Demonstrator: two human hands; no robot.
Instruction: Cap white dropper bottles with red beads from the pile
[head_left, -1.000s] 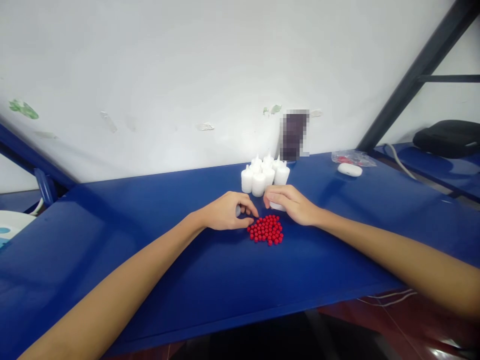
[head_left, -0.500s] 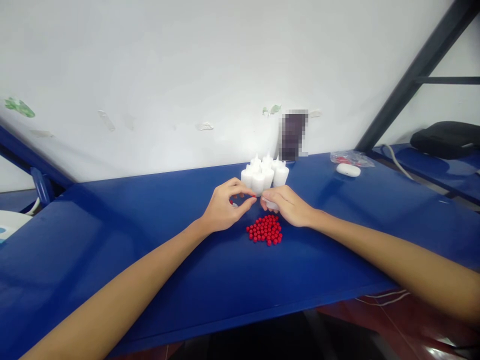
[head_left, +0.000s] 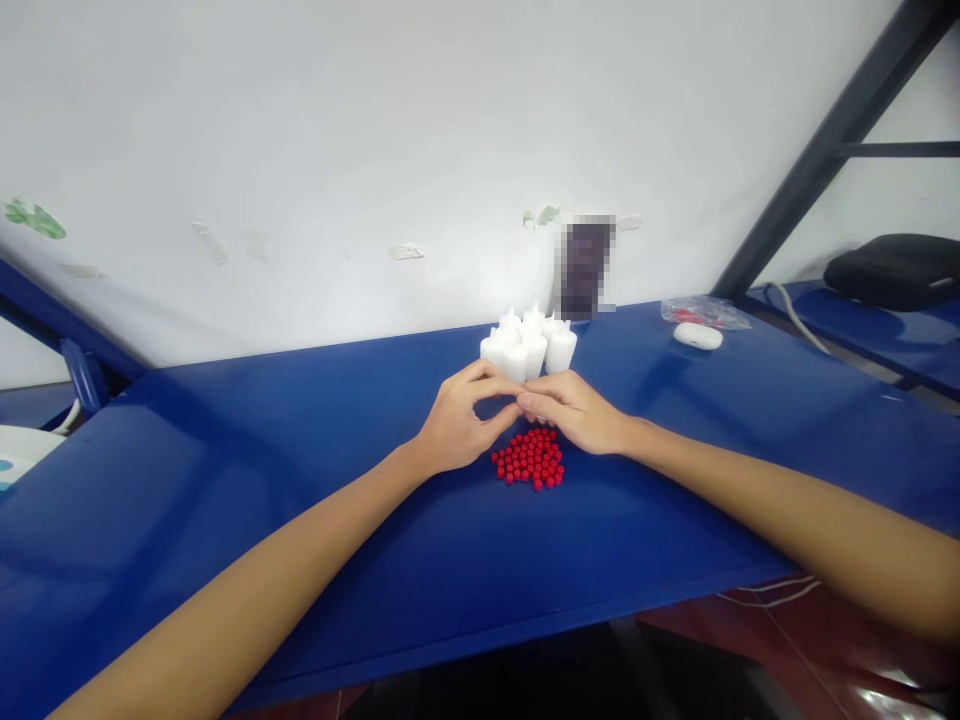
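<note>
My left hand (head_left: 469,415) is closed in a pinch, thumb and forefinger meeting the fingertips of my right hand. A small red cap showed in that pinch just before; the fingers now hide it. My right hand (head_left: 581,412) is closed around a small white plastic piece, mostly covered by the fingers, its exact kind unclear. Just below both hands, a pile of small red caps (head_left: 529,460) lies on the blue tabletop (head_left: 360,590). Behind the hands stand several white squeeze bottles (head_left: 561,350) with pointed nozzles, grouped upright.
Against the white wall leans a dark, pixelated object (head_left: 585,270). To the right lie a white earbud case (head_left: 697,336) and a clear plastic bag (head_left: 716,314) with red bits inside. A dark metal frame post (head_left: 806,165) rises at the table's right end.
My left hand has moved slightly right, bringing its pinch against my right hand's fingertips. The red cap has gone out of sight between the fingers. My right hand has hardly moved.
</note>
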